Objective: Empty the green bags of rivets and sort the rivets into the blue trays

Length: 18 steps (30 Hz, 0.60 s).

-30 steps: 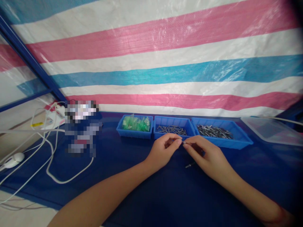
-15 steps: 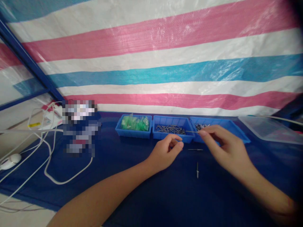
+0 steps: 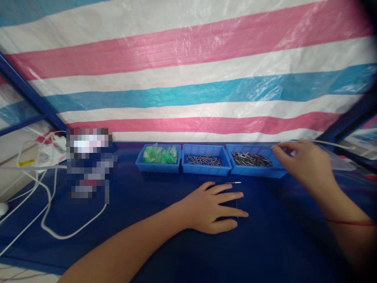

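My left hand [image 3: 216, 208] lies spread, palm down, low over the dark blue tabletop. One blind rivet [image 3: 236, 182] lies on the table just beyond its fingertips; another thin rivet [image 3: 236, 204] shows partly between the fingers. My right hand [image 3: 303, 163] is at the right end of the right blue bin [image 3: 256, 170], thumb and index finger pressed together. Whatever is in that pinch, if anything, is hidden. Many blind rivets [image 3: 251, 160] are heaped in the right bin, and more rivets [image 3: 204, 160] lie in the middle blue bin [image 3: 206, 169].
A left blue bin [image 3: 159, 168] contains green plastic packets [image 3: 160, 154]. Behind my right hand lies a clear plastic sheet or lid [image 3: 338, 161]. White cables [image 3: 47, 220] loop over the left side of the table. A striped tarp [image 3: 188, 98] hangs behind the bins.
My left hand has opened from a loose curl and come down over the loose rivets. My right hand moved right, away from the middle bin; the thin rod seen in its pinch no longer shows.
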Motion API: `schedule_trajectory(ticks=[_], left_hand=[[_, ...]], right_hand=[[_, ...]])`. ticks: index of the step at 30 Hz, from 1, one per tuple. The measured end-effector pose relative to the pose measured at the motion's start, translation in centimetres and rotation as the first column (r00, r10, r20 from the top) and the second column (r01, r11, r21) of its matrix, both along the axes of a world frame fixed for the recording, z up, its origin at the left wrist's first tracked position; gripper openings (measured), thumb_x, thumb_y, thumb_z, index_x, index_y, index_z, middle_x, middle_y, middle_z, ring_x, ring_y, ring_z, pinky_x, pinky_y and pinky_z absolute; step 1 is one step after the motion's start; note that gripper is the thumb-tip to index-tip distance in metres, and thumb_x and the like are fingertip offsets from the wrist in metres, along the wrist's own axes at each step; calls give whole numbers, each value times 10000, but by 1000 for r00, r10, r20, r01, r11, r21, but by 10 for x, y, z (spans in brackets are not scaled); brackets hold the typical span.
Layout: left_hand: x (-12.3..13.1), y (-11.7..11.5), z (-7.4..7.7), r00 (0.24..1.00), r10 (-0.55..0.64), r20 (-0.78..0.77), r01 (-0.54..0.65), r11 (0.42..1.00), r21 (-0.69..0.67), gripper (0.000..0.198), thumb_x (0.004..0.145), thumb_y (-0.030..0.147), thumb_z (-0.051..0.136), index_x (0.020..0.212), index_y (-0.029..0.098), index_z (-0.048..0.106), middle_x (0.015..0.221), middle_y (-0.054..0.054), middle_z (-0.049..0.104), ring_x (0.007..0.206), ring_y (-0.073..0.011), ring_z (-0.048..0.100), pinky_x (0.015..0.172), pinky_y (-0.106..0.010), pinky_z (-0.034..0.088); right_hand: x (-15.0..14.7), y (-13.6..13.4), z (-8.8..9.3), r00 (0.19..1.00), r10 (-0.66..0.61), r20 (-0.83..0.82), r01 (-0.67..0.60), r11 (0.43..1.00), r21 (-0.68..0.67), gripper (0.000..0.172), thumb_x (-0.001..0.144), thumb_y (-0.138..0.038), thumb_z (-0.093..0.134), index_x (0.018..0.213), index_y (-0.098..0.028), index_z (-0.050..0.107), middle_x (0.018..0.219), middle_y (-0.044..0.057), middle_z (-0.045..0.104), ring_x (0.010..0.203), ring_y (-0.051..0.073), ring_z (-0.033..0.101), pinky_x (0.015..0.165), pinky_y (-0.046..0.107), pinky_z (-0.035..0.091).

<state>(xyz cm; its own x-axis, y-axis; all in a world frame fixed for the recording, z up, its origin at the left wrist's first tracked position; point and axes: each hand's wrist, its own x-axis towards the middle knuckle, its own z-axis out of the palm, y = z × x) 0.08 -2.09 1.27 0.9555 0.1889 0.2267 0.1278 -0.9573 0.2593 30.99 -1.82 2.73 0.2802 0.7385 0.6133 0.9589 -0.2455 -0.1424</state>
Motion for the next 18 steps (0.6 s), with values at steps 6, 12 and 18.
schedule_trajectory(ticks=[6, 12, 18], left_hand=[[1, 0, -2, 1000, 13, 1, -13, 1000, -4, 310, 942, 283, 437, 1208, 298, 595, 1380, -34, 538, 1309, -238, 445, 1068, -448, 308], [2, 1, -4, 996, 59, 63, -60, 998, 17, 243, 940, 275, 460, 1083, 261, 655, 1214, -27, 625, 1170, -190, 537, 1002, -332, 358], [3, 1, -7, 995, 74, 69, -74, 997, -6, 203, 943, 338, 494, 956, 252, 677, 1060, -20, 647, 1022, -152, 585, 929, -291, 386]], right_hand=[[3, 0, -12, 986, -37, 160, 55, 992, -110, 405, 861, -464, 487, 885, -155, 748, 791, 146, 676, 684, 244, 584, 612, 328, 372], [-14, 1, -3, 979, 129, 156, -130, 991, -6, 336, 839, -414, 533, 853, -140, 727, 675, 91, 637, 658, 220, 584, 692, 332, 415], [-69, -22, 17, 900, 421, 114, -434, 891, 133, 244, 876, -357, 515, 813, -179, 671, 767, 82, 666, 728, 228, 573, 740, 359, 434]])
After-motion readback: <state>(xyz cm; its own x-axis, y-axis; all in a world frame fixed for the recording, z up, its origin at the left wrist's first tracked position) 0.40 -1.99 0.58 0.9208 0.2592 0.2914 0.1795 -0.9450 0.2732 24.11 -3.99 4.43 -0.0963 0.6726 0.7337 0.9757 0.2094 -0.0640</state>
